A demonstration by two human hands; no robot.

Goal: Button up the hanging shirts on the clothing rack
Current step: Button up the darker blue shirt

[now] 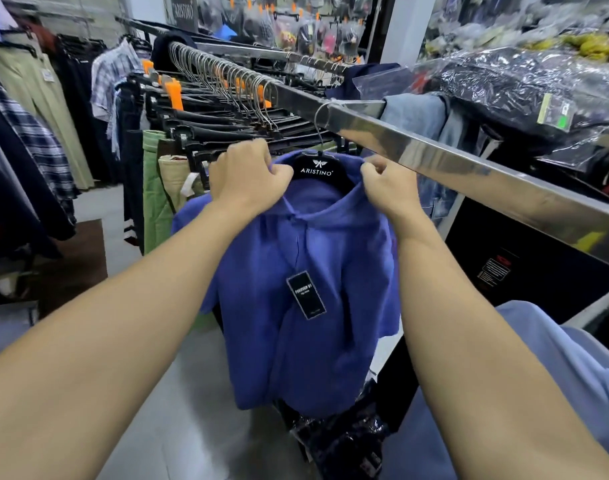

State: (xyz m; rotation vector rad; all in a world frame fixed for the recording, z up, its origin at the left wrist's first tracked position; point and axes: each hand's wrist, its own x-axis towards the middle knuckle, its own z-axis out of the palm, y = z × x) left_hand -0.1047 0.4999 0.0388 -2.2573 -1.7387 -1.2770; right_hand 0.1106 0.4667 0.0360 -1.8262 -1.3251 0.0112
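Both bare forearms reach forward and upward, nearly parallel, wrists slightly bent. The left hand (pixel 249 174) is curled into a fist-like grip, knuckles up, fingers closed on a fold of blue cloth. The right hand (pixel 387 187) mirrors it just beside, thumb and fingers pinching the same cloth, the two hands near each other but apart.

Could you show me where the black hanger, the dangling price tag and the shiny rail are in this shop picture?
black hanger (pixel 317 169): head view, on its centre panel with the white lettering.
price tag (pixel 306 294): head view, on the middle of the dark card against the blue shirt (pixel 296 358).
shiny rail (pixel 434 157): head view, on its flat side face.
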